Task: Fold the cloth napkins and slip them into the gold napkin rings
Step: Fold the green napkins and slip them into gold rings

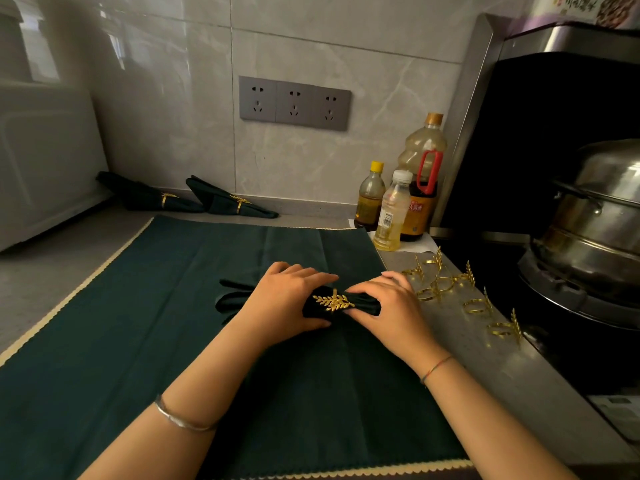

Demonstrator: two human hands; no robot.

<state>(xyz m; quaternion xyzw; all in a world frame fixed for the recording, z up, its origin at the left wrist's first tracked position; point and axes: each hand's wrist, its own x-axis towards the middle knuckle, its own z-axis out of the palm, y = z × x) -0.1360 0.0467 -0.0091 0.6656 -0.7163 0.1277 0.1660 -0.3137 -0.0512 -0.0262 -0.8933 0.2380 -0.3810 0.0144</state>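
Head view: the folded napkin lay across the green cloth on the worktop, with the gold ring round it. The left hand curled its fingers round it at the ring's nine o'clock. The right hand pinched its end at three o'clock. Keeping the folds tight while easing the ring toward the middle seemed wise.

Flat green cloth leaves open passage along the near and left edges of the counter. Bottles crowd the back right corner; loose gold rings line the right edge (a steel pot beside them); ringed napkins lie at the back.
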